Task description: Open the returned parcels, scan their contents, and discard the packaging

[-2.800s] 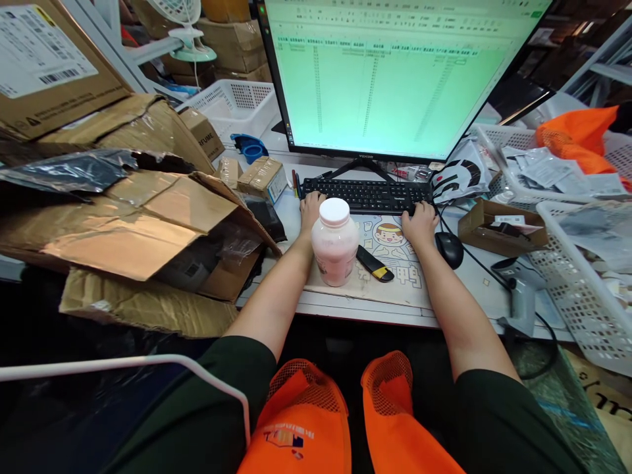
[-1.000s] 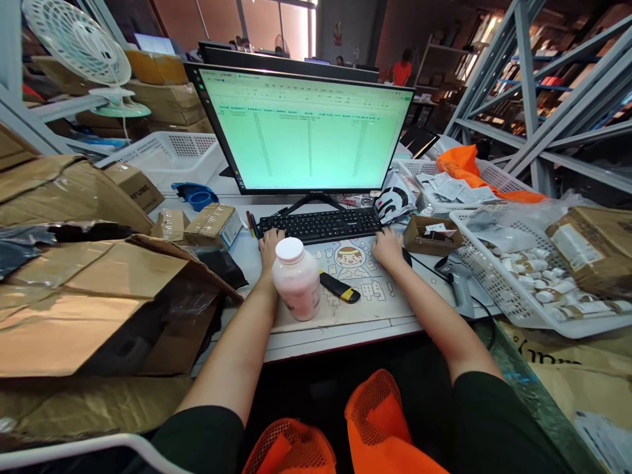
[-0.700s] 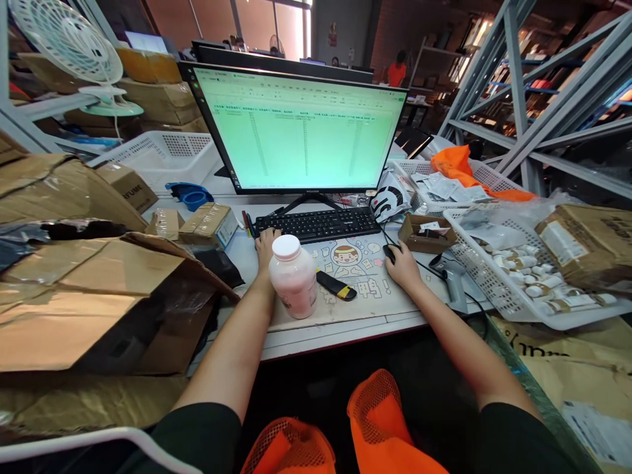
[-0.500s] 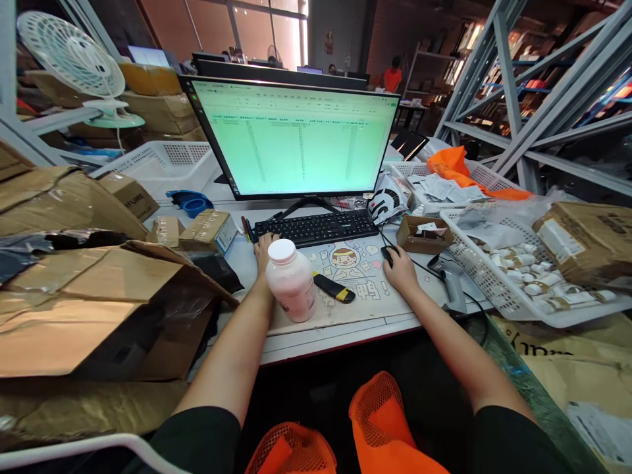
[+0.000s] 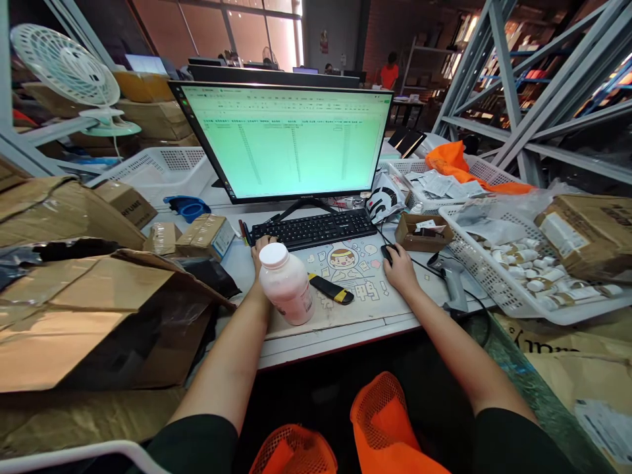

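Observation:
My left hand (image 5: 260,249) rests at the left end of the black keyboard (image 5: 316,228), fingers stretched over the keys and partly hidden by a bottle. That bottle (image 5: 286,286), pinkish with a white lid, stands upright on the desk mat in front of my left wrist. Under my right hand (image 5: 399,268) is a black computer mouse (image 5: 388,253), with my fingers curved over it. A black and yellow box cutter (image 5: 330,288) lies on the printed mat (image 5: 365,266) between my hands. Beyond the keyboard a monitor (image 5: 296,148) displays a spreadsheet.
Cardboard boxes (image 5: 64,283) crowd the left side, below a fan (image 5: 64,66). To the right lie a handheld scanner (image 5: 454,286), a small open carton (image 5: 423,234) and a white basket (image 5: 494,280) of small tubes. A person in orange (image 5: 390,74) stands far back.
The camera view has turned slightly, so the monitor and bottle sit a little further left in the picture. Both hands stay at the keyboard and the mouse.

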